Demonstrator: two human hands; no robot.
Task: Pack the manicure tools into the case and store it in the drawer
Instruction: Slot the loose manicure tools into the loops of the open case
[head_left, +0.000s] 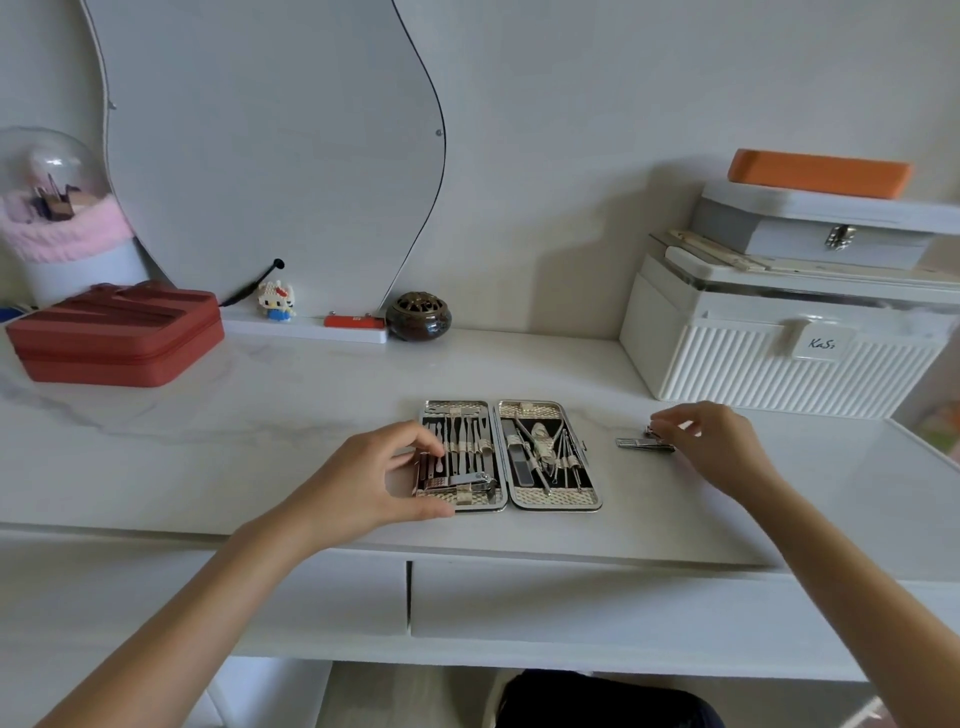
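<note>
White marble-look vanity top (260, 415), drawers below, wavy mirror at the back. Centre stage: silver-framed manicure case w/ woven gold lining (509, 454), lying open flat, both halves full of steel tools under elastic loops. Left hand (384, 478) curls over the case's left edge, thumb underneath, fingers on top, steadying it. Right hand (717, 447) pinches narrow on small steel nail clippers (644, 443) on the counter just right of the case (looks like a second small piece under the fingertips, can't tell). Clippers: light, rigid, slick metal, so best gripped across the flat sides, mid-body.
</note>
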